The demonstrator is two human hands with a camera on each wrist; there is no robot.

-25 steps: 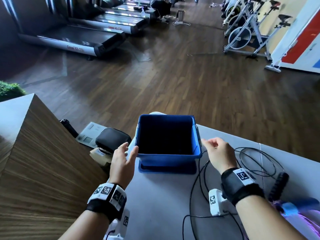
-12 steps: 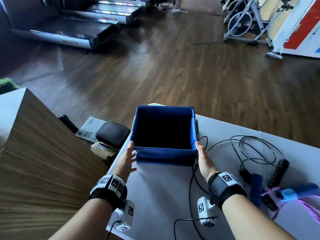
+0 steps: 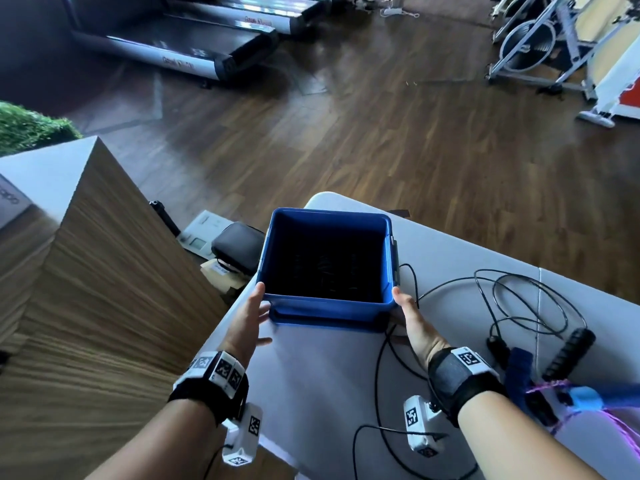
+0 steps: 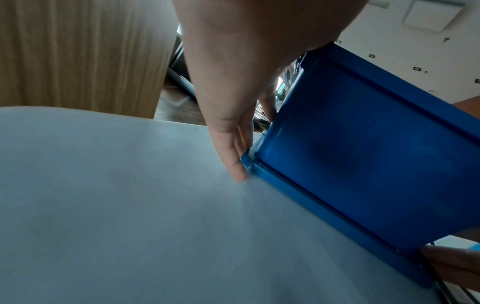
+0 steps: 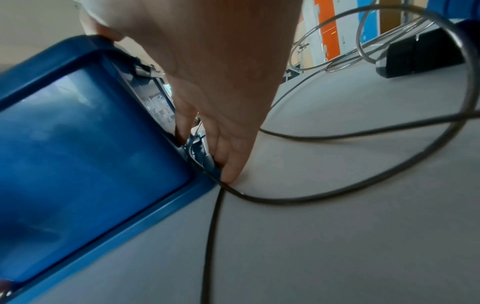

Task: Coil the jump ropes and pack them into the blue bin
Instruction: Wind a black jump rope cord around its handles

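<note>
Both hands on the blue bin (image 3: 327, 306), which stands at the far left corner of the table (image 3: 329, 393). My left hand (image 3: 247, 320) lies flat against the bin's near left corner, fingers straight, thumb at the rim; my right hand (image 3: 412, 323) presses the near right corner the same way, fingers straight down to the surface. Judgement: a two-sided squeeze, to slide or steady the bin before packing.

Bin interior dark; contents not resolvable. The black jump rope (image 3: 519, 299) lies uncoiled across the right half, one strand running under my right fingers against the bin's base, so it may drag. Handles (image 3: 568, 353) lie near the right edge. The left edge is close; open room lies toward me.
</note>
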